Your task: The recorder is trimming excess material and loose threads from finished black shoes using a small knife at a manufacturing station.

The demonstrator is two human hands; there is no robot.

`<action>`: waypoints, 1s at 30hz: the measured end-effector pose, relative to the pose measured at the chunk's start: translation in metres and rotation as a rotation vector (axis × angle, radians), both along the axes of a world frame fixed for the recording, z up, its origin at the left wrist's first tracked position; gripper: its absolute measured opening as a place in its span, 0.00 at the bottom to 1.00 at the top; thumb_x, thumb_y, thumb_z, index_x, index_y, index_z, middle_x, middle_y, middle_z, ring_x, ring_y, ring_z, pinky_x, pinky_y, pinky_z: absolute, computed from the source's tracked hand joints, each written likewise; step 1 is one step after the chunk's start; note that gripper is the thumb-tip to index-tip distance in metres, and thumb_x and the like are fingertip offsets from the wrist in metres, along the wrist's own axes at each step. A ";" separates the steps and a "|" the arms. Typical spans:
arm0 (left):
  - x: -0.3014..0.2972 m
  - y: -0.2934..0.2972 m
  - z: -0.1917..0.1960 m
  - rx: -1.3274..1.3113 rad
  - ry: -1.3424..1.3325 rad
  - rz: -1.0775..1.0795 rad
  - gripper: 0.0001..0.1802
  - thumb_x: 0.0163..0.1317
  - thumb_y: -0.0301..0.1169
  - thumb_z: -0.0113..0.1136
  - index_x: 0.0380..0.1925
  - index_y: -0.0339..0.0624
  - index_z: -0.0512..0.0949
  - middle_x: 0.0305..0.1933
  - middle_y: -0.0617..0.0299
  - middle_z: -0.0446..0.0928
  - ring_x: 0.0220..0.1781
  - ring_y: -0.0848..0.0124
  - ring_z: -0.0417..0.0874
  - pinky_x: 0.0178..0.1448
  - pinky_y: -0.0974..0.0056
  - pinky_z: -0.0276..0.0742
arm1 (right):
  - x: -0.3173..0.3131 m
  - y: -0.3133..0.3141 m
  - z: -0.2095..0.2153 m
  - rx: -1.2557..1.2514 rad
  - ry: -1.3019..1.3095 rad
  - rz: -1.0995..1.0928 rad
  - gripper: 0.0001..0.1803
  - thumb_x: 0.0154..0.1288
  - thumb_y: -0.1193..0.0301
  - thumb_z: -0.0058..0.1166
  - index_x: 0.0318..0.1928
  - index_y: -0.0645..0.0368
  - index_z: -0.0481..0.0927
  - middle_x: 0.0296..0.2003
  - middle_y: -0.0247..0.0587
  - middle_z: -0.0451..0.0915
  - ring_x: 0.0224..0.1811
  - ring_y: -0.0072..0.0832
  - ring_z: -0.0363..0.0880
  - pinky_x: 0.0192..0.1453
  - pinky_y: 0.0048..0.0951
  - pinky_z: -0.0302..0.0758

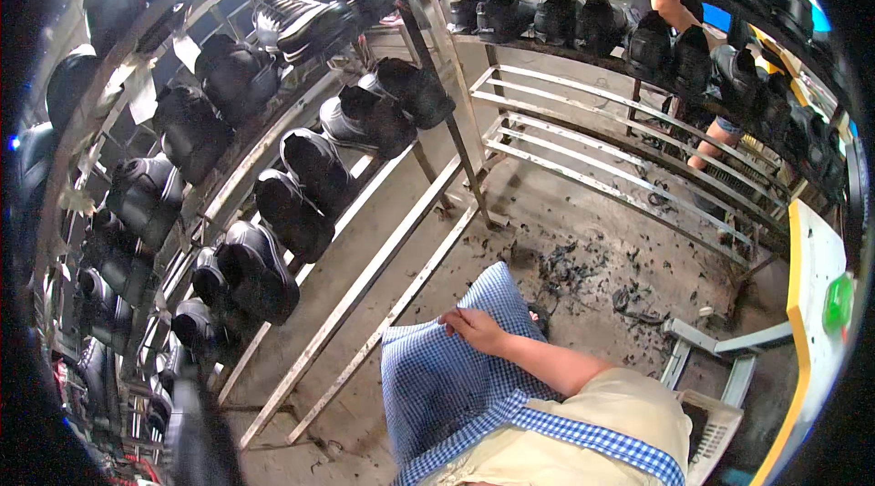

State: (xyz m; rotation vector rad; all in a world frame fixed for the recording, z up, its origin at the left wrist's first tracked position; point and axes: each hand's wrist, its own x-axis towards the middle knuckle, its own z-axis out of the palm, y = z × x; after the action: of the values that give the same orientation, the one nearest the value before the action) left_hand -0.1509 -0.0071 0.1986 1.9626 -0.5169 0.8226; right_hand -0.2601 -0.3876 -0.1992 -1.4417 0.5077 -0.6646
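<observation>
My right hand [474,329] is over the blue-and-white checked apron [419,386] that I wear. Its fingers are curled and pressed together near the apron's edge; what they hold, if anything, is too small to make out. My left hand does not show. Black shoes [314,167] stand in rows on the slanting metal rack [346,331] to the left, their openings upward. A blurred dark shape [196,436], perhaps a shoe, is close at the lower left.
More black shoes [556,17] line a shelf at the back. Below it is a low rack of pale bars [583,153]. Dark scraps [570,267] litter the floor. At right are a metal frame [729,349], a plastic crate [720,436] and a yellow-edged white board [816,258]. Another person's arm [670,5] shows behind the shelf.
</observation>
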 end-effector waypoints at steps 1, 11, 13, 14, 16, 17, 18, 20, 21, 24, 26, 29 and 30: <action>-0.002 0.001 -0.008 -0.049 0.172 -0.058 0.27 0.59 0.29 0.65 0.57 0.32 0.72 0.58 0.52 0.75 0.58 0.63 0.74 0.62 0.60 0.69 | 0.000 0.006 0.010 0.000 -0.068 0.046 0.13 0.72 0.66 0.46 0.45 0.62 0.79 0.29 0.41 0.80 0.31 0.24 0.77 0.38 0.26 0.73; 0.038 -0.160 -0.138 -0.043 1.073 -0.740 0.25 0.63 0.32 0.60 0.60 0.42 0.70 0.52 0.57 0.75 0.49 0.66 0.77 0.55 0.61 0.74 | -0.054 0.031 0.132 -0.343 -0.503 -0.049 0.25 0.59 0.68 0.65 0.56 0.57 0.75 0.42 0.38 0.77 0.31 0.22 0.74 0.32 0.23 0.71; 0.026 -0.207 -0.174 -0.182 1.113 -1.010 0.17 0.64 0.32 0.55 0.50 0.36 0.70 0.41 0.55 0.75 0.43 0.65 0.78 0.45 0.62 0.79 | -0.067 0.021 0.138 -0.557 -0.456 -0.129 0.34 0.55 0.64 0.68 0.62 0.54 0.70 0.51 0.43 0.75 0.35 0.29 0.81 0.34 0.25 0.75; 0.026 -0.230 -0.191 -0.187 1.200 -1.000 0.17 0.62 0.30 0.57 0.49 0.37 0.71 0.42 0.55 0.76 0.41 0.65 0.79 0.43 0.62 0.79 | -0.075 0.017 0.139 -0.625 -0.393 -0.111 0.39 0.53 0.59 0.69 0.64 0.53 0.68 0.54 0.45 0.73 0.38 0.33 0.82 0.36 0.26 0.77; -0.003 -0.268 -0.195 -0.270 1.420 -1.123 0.18 0.57 0.27 0.59 0.48 0.36 0.73 0.48 0.52 0.77 0.48 0.60 0.80 0.54 0.56 0.79 | -0.072 0.014 0.132 -0.711 -0.152 0.004 0.50 0.45 0.46 0.69 0.67 0.52 0.64 0.61 0.46 0.68 0.48 0.41 0.80 0.43 0.34 0.80; 0.014 -0.281 -0.229 -0.290 1.497 -1.149 0.23 0.59 0.29 0.60 0.54 0.33 0.71 0.54 0.49 0.76 0.52 0.57 0.80 0.58 0.53 0.77 | -0.073 0.007 0.134 -0.766 -0.053 -0.039 0.52 0.44 0.47 0.70 0.67 0.54 0.63 0.62 0.47 0.67 0.54 0.42 0.77 0.50 0.36 0.78; -0.011 -0.299 -0.210 -0.344 1.631 -1.277 0.27 0.61 0.32 0.60 0.59 0.33 0.68 0.55 0.50 0.76 0.54 0.58 0.79 0.59 0.55 0.76 | -0.074 -0.001 0.135 -0.817 0.049 -0.054 0.53 0.42 0.48 0.72 0.67 0.56 0.63 0.63 0.48 0.66 0.59 0.44 0.74 0.56 0.39 0.76; -0.027 -0.337 -0.214 -0.331 1.704 -1.450 0.27 0.66 0.42 0.54 0.60 0.36 0.69 0.59 0.53 0.75 0.58 0.61 0.78 0.64 0.56 0.71 | -0.082 -0.032 0.137 -0.731 0.066 -0.290 0.47 0.40 0.57 0.75 0.61 0.58 0.67 0.59 0.50 0.70 0.61 0.44 0.71 0.62 0.40 0.69; -0.030 -0.345 -0.214 -0.333 1.730 -1.498 0.27 0.67 0.44 0.52 0.60 0.36 0.70 0.59 0.54 0.75 0.59 0.61 0.77 0.65 0.57 0.71 | -0.089 -0.038 0.159 -0.422 0.044 -0.238 0.46 0.37 0.64 0.76 0.59 0.57 0.68 0.54 0.45 0.73 0.60 0.38 0.72 0.62 0.37 0.68; -0.039 -0.359 -0.208 -0.309 1.828 -1.638 0.27 0.68 0.43 0.51 0.59 0.35 0.69 0.58 0.53 0.75 0.58 0.62 0.77 0.63 0.60 0.72 | -0.093 -0.075 0.141 -0.494 -0.186 -0.197 0.58 0.36 0.68 0.79 0.69 0.53 0.57 0.58 0.42 0.71 0.50 0.32 0.78 0.50 0.32 0.77; -0.037 -0.364 -0.208 -0.236 1.781 -1.592 0.24 0.67 0.37 0.51 0.59 0.33 0.69 0.55 0.52 0.75 0.55 0.64 0.78 0.60 0.62 0.74 | -0.088 -0.078 0.148 -0.371 -0.202 -0.152 0.56 0.37 0.70 0.79 0.68 0.54 0.59 0.58 0.42 0.71 0.52 0.31 0.78 0.52 0.31 0.77; -0.029 -0.357 -0.207 -0.210 1.748 -1.548 0.24 0.65 0.34 0.52 0.58 0.31 0.69 0.54 0.51 0.75 0.54 0.65 0.78 0.58 0.63 0.75 | -0.083 -0.080 0.150 -0.375 -0.179 -0.085 0.53 0.38 0.68 0.78 0.67 0.57 0.62 0.59 0.42 0.71 0.52 0.31 0.77 0.54 0.32 0.76; -0.032 -0.354 -0.198 -0.221 1.758 -1.501 0.23 0.65 0.33 0.53 0.57 0.30 0.70 0.53 0.51 0.75 0.53 0.65 0.79 0.56 0.63 0.76 | -0.083 -0.079 0.151 -0.420 -0.135 -0.056 0.52 0.39 0.67 0.78 0.66 0.58 0.63 0.59 0.42 0.71 0.53 0.31 0.77 0.56 0.31 0.75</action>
State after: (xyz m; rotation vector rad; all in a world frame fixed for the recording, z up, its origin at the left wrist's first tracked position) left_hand -0.1827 -0.3609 0.0004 0.8936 -0.4848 -1.5645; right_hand -0.3435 -0.4664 -0.0485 -1.7634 0.3137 -0.9461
